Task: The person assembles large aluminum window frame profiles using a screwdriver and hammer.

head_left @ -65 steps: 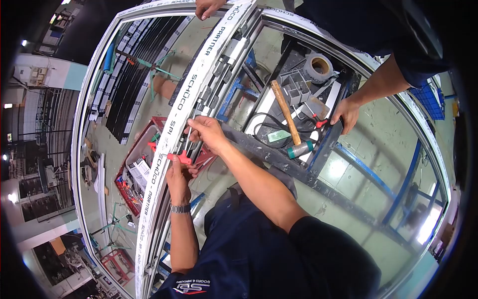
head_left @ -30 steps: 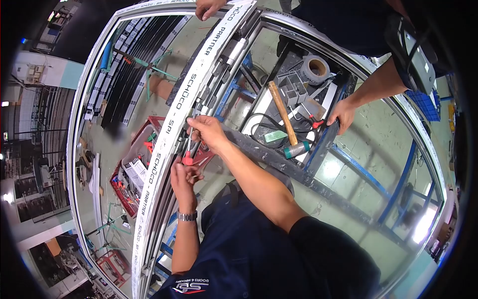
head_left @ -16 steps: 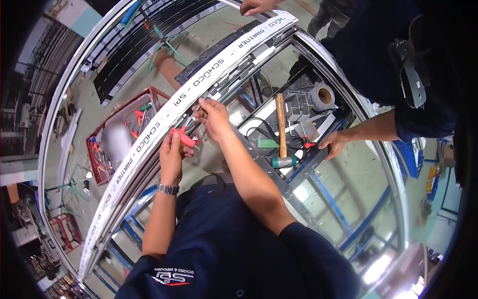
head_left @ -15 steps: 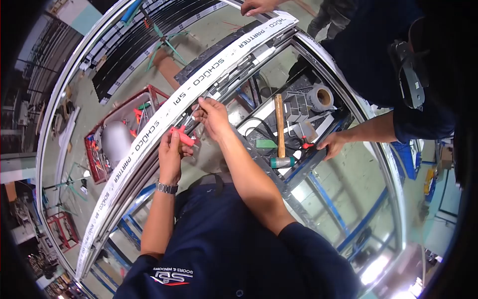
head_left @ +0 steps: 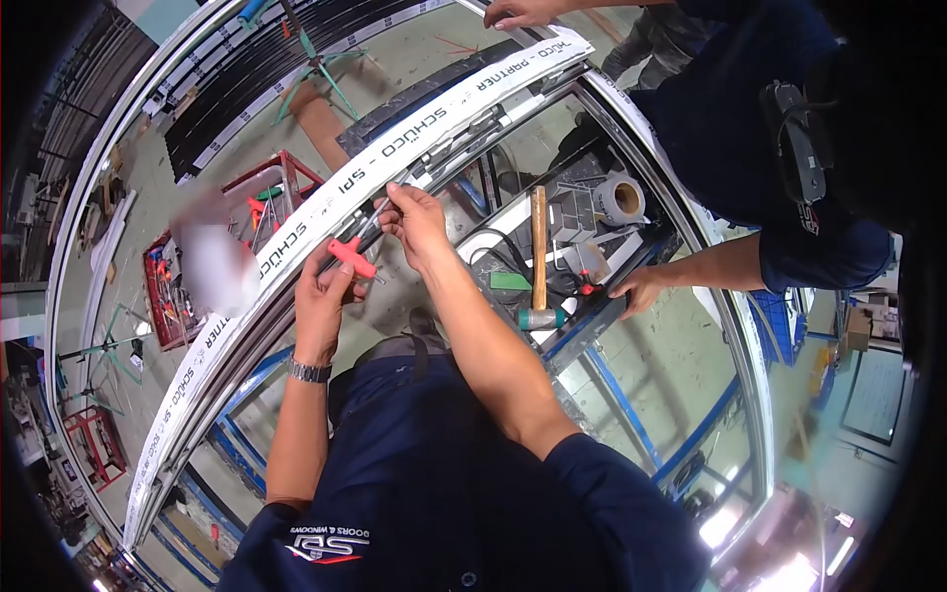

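Observation:
My left hand (head_left: 325,304), with a watch on the wrist, is closed on the red handle of a T-handle hex key (head_left: 351,259). Its metal shaft runs up to my right hand (head_left: 418,229), whose thumb and fingers are pinched around the shaft's far end. Both hands are over the inner edge of a metal frame profile (head_left: 404,148), covered with white printed film. The tip of the key is hidden by my right fingers.
A mallet (head_left: 539,247), a tape roll (head_left: 621,200) and a green block (head_left: 509,281) lie on a dark tray inside the frame. A co-worker's hand (head_left: 641,286) rests at the tray's edge. A red toolbox (head_left: 158,296) stands beyond the frame.
The hex key has turned in my hands, its shaft now showing between them. My right fingers have closed in on it. The view has shifted slightly.

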{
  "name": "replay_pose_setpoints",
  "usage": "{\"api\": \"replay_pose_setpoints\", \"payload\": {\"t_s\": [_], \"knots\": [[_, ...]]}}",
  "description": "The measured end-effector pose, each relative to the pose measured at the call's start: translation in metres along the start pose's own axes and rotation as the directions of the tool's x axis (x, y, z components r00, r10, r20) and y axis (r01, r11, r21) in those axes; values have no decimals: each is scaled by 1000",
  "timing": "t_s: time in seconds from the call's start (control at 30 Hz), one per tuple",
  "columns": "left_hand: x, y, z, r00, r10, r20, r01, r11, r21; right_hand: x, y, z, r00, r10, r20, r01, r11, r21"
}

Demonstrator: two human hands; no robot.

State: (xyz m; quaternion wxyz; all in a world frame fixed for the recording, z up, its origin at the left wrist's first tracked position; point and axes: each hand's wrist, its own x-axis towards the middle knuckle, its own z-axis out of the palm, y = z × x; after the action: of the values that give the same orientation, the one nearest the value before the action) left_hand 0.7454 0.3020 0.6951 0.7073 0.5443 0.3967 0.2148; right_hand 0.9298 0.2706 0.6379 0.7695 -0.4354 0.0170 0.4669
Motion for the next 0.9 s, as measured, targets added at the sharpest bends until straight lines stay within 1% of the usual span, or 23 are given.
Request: {"api": "replay_pose_setpoints", "payload": {"t_s": [0.1,0.2,0.23,0.27,0.3,0.33,0.37,0.4,0.47,0.53,0.57,0.6,0.67,0.7,0.73,0.77,0.8,0.87,0.9], "knots": [[-6,10,0,1000,19,12,-19,1000,2,-3,2,1,1000,2,11,-2,1000,-15],[-10,13,-16,997,35,70,-46,988,148,-10,6,-5,999,-2,42,4,999,-43],[-10,9,-21,997,75,22,-78,981,180,-15,4,-12,999,-3,46,6,998,-62],[-10,10,-31,994,104,13,-104,965,239,-19,2,-18,999,-3,52,7,997,-80],[-11,16,-41,991,131,7,-127,946,298,-24,-1,-28,1000,-9,8,9,993,-121],[-15,21,-47,988,156,2,-146,924,353,-25,1,-47,1000,-23,5,23,989,-147],[-20,36,-44,985,147,-92,-99,911,399,-27,2,-64,998,-38,-55,29,986,-167],[-18,37,-51,966,231,-113,-154,872,465,-32,-1,-80,992,-55,-112,33,981,-190],[-10,49,-56,923,349,-162,-192,782,592,-49,-11,-112,967,-85,-242,24,969,-245],[7,51,-49,807,578,-118,-358,638,682,-62,-18,-157,948,-154,-279,58,944,-325],[9,62,-42,855,506,-110,-286,640,713,-66,-17,-184,931,-201,-303,73,920,-385],[22,62,-41,815,580,-15,-371,540,755,-73,-20,-207,913,-248,-324,85,892,-443],[48,60,-38,742,646,177,-443,275,854,-110,-49,-223,928,-115,-356,-51,903,-426],[61,57,-35,724,651,227,-432,172,885,-123,-58,-231,933,-199,-299,-9,820,-572],[71,55,-29,706,647,287,-427,66,902,-142,-69,-235,946,-160,-281,-11,853,-521],[75,55,-18,726,619,301,-384,1,923,-156,-71,-251,943,-200,-266,-14,774,-633],[78,58,-5,797,538,275,-332,11,943,-168,-77,-264,936,-247,-249,-15,682,-732],[107,31,-4,725,588,358,-336,-151,930,-195,-82,-286,913,-272,-304,-80,612,-787],[105,36,8,852,413,321,-335,-39,941,-208,-82,-300,900,-320,-297,-98,516,-851]]}}
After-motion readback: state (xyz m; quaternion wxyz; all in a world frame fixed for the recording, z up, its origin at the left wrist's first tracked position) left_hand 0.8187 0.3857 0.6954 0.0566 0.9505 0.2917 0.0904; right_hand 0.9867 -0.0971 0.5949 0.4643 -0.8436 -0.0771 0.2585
